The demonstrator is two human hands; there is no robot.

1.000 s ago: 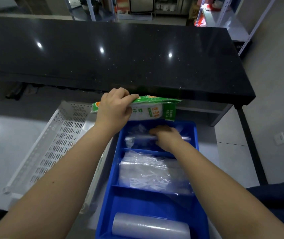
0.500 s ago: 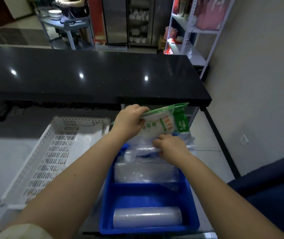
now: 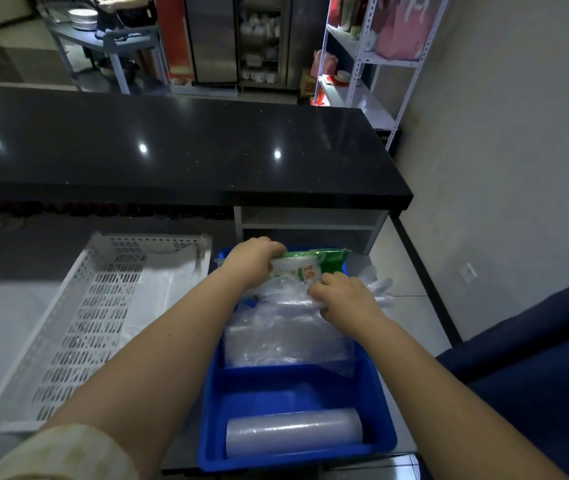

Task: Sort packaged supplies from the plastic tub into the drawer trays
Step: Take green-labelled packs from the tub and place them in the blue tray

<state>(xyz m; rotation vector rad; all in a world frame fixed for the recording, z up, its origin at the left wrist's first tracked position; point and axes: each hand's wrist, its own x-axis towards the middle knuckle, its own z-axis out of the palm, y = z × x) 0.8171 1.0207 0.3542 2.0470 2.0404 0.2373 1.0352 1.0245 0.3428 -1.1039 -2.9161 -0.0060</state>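
A blue divided tray (image 3: 297, 457) lies in front of me. My left hand (image 3: 252, 259) grips a green and white packet (image 3: 307, 266) over the tray's far compartment. My right hand (image 3: 340, 297) pinches a bundle of clear plastic gloves (image 3: 378, 287) just below that packet. A clear bag of plastic (image 3: 286, 336) fills the middle compartment, and a clear plastic roll (image 3: 293, 431) lies in the near one. The tray's far compartment is hidden behind my hands.
A white perforated basket (image 3: 79, 323) with a clear plastic sheet (image 3: 162, 292) stands left of the blue tray. A black countertop (image 3: 179, 150) runs across behind. A grey wall, white shelving (image 3: 380, 60) and a dark blue seat (image 3: 535, 375) lie to the right.
The view has lifted and pulled back. My left hand has lowered the green packet toward the far compartment, and my right hand has lifted the clear gloves up against it.
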